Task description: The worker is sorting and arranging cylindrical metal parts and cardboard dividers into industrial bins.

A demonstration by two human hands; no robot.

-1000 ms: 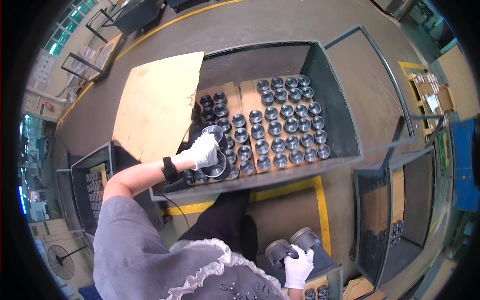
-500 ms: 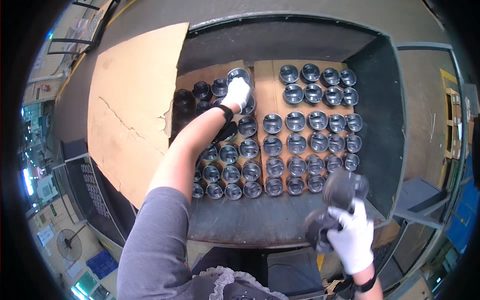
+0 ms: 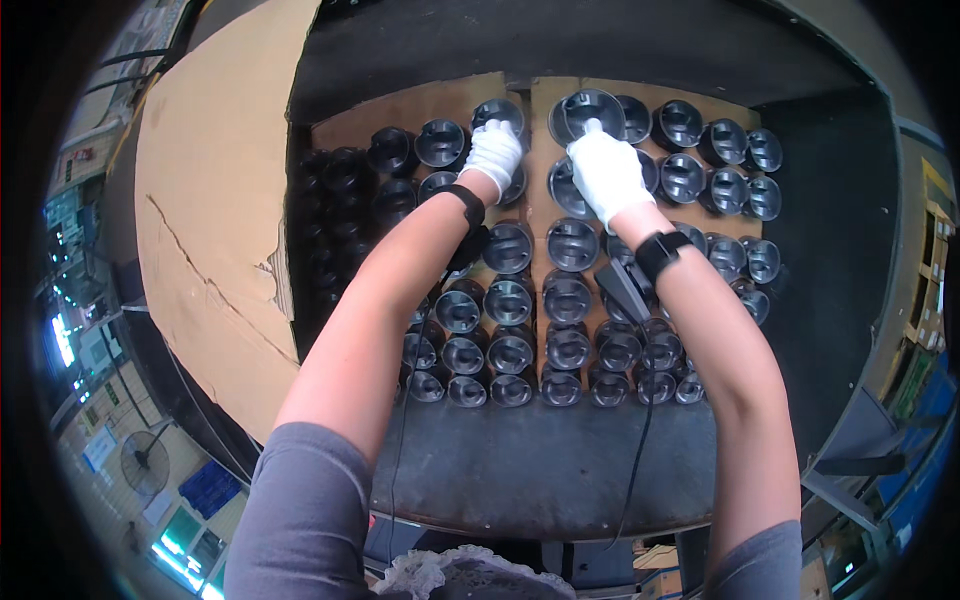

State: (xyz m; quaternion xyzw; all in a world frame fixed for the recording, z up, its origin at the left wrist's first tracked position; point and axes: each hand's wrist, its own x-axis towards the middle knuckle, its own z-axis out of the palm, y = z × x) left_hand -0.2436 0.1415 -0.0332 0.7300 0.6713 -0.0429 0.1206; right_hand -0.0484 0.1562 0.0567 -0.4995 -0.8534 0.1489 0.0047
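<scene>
Both my hands wear white gloves and reach to the back rows of dark metal pistons standing on cardboard in a large black bin. The fingers of my left hand [image 3: 494, 152] are curled on the near rim of a piston [image 3: 497, 112] at the middle back. My right hand [image 3: 606, 172] grips a larger-looking piston [image 3: 588, 108] just right of the gap between the cardboard sheets; the fingertips are partly hidden inside it. Directly below it, another piston [image 3: 566, 190] stands partly behind my right hand.
More pistons [image 3: 510, 298] stand in rows toward me, and darker ones lie in shade at the left. A bent cardboard flap [image 3: 215, 180] covers the bin's left side. The black bin wall [image 3: 835, 230] rises at right. Thin cables hang from my wrist straps.
My right hand has moved from the near right, where it held two pistons, up to the back row. My left hand stays at the middle back. The view has shifted closer to the bin.
</scene>
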